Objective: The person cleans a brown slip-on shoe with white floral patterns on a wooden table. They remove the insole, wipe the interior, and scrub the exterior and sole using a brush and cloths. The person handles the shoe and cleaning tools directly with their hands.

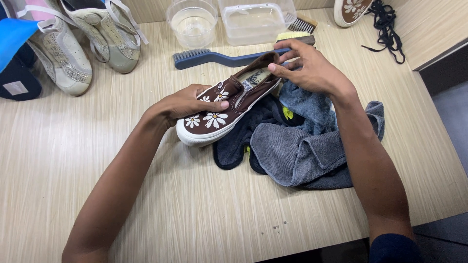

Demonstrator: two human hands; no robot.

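Over the bench (73, 160), brown flower shoe (226, 104) lifted off gray cloths (297, 146) at five o'clock; left hand (187, 102) wrapped round toe, right hand (309, 68) pinching heel, to keep it steady.

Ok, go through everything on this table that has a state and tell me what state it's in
Brown daisy slip-on shoe: lifted, held at both ends.
Left hand: gripping the toe.
Right hand: gripping the heel.
Grey cloths: crumpled under the shoe.
Round tub: open, holds clear liquid.
Rectangular tub: open.
Blue brush: lying flat.
Black laces: loose.
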